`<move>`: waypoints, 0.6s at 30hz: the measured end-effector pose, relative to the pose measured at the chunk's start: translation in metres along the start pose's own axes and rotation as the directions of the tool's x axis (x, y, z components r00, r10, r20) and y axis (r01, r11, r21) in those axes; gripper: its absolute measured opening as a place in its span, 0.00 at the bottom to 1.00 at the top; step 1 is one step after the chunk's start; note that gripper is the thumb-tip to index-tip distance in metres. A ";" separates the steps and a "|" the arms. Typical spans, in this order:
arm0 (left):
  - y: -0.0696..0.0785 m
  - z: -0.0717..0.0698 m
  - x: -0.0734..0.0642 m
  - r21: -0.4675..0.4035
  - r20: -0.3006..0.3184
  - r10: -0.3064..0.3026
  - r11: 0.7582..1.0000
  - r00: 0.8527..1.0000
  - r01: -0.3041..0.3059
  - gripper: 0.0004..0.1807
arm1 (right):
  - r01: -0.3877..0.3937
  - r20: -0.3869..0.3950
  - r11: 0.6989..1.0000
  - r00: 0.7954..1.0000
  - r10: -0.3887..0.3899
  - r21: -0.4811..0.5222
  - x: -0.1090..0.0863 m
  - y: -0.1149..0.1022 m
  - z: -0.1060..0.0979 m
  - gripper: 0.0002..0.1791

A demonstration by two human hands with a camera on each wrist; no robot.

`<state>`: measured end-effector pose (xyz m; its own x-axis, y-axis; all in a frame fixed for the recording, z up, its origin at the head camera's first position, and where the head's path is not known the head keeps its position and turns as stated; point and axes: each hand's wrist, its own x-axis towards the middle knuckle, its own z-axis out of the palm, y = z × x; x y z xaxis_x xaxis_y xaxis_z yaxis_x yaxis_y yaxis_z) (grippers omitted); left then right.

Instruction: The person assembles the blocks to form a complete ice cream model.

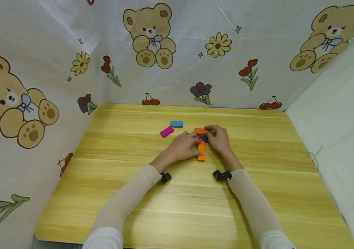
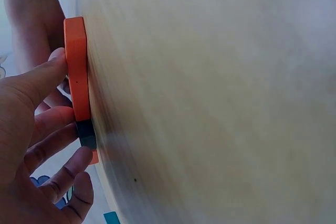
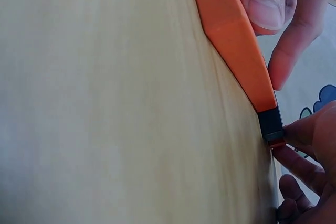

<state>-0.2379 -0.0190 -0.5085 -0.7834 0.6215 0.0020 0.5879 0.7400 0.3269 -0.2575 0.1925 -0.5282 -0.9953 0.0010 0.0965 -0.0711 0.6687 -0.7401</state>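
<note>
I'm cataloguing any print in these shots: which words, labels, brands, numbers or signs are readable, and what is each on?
None: nothing can be read in any view.
The near orange block, far orange block, dark block, pink block and blue block show no lettering.
The patterned sheet shows none either.
Any marking on the black wrist camera at the right sleeve is too small to read.

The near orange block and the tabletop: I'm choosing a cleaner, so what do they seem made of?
Near orange block: painted wood or plastic, perhaps; satin-looking, with smooth, evenly coloured faces.
Tabletop: wood or wood-look laminate, given its yellowish grain streaks; a soft sheen suggests a sealed finish.
</note>
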 end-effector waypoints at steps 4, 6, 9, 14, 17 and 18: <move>0.001 0.000 0.000 -0.003 0.003 -0.004 1.000 1.000 0.004 0.34 | 0.009 -0.004 1.000 1.000 -0.009 0.004 -0.003 -0.001 0.000 0.16; 0.001 0.000 -0.001 -0.003 0.006 -0.007 1.000 1.000 0.007 0.34 | 0.013 -0.005 1.000 1.000 -0.013 0.001 -0.004 -0.001 0.000 0.16; 0.001 -0.001 -0.001 -0.002 0.007 -0.007 1.000 1.000 0.007 0.34 | 0.018 -0.005 1.000 1.000 -0.018 -0.001 -0.005 0.000 -0.001 0.15; 0.002 -0.002 -0.001 0.005 -0.001 0.000 1.000 1.000 0.000 0.34 | 0.033 -0.002 0.999 0.999 -0.033 0.002 -0.007 0.001 -0.001 0.15; 0.002 -0.002 -0.001 0.010 -0.003 0.004 1.000 1.000 -0.003 0.34 | 0.044 0.009 0.999 0.999 -0.044 -0.010 -0.008 0.002 -0.002 0.16; 0.002 -0.001 -0.001 0.010 -0.003 0.004 1.000 1.000 -0.004 0.34 | 0.048 0.019 0.999 0.999 -0.047 -0.016 -0.008 0.002 -0.003 0.16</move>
<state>-0.2361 -0.0183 -0.5064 -0.7817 0.6236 0.0061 0.5930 0.7402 0.3169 -0.2493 0.1961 -0.5284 -0.9919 -0.0451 0.1185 -0.1174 0.6795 -0.7242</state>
